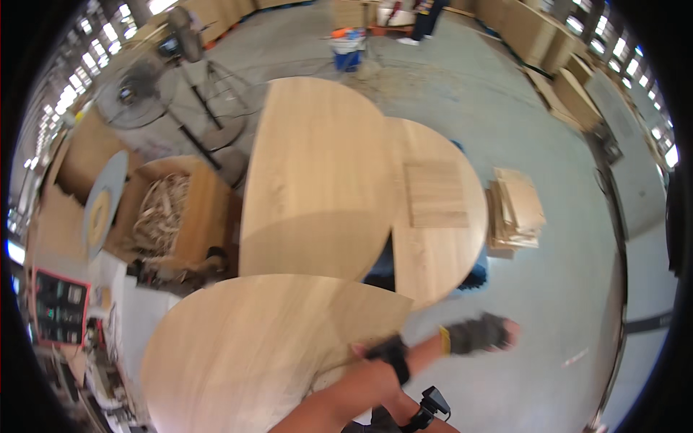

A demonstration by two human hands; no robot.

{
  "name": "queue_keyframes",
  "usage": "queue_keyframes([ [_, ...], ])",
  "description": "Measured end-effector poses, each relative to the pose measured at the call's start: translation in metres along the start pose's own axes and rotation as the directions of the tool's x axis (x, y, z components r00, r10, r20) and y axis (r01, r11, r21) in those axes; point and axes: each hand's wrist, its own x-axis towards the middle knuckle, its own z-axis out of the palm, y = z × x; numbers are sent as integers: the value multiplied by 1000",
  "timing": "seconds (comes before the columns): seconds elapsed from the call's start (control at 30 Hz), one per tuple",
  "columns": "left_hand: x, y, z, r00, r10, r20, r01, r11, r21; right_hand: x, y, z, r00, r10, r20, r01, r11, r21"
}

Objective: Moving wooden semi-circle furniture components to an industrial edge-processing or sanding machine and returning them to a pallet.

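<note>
My left forearm crosses to the right over my right arm. My left hand (482, 335), in a grey glove with a yellow cuff and bare fingertips, is held above the floor, right of the nearest panel; motion blur hides its fingers. Of my right hand (359, 351) only a bit of skin shows past my left forearm, at the right part of a semicircular wood-grain panel (253, 346). Whether it grips the panel cannot be seen. Beyond lie a larger half-round panel (310, 180) and a smaller rounded one (433, 267) with a rectangular wood piece (437, 193) on it.
Stacked brown boards (518, 209) lie on the floor at right. A cardboard box (206, 216) of wood scraps stands at left, near a grey disc (106, 202) and stand fans (133, 94). A blue bucket (347, 58) and another person (427, 20) are farther off.
</note>
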Motion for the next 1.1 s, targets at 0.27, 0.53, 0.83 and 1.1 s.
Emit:
queue_keyframes([
  [0.27,-277,28,50,402,669,-626,914,-249,321,20,-118,25,998,8,-59,-41,812,-582],
  [0.53,-657,-180,440,-833,548,-70,474,644,-600,57,-125,124,629,-176,758,711,-266,-651],
  [0.83,-611,-296,667,-301,-672,676,-757,599,259,-17,52,384,237,244,941,959,-215,-186],
  [1.1,-695,-327,643,-747,-587,314,-516,808,284,4,87,388,362,156,919,894,-338,-295],
])
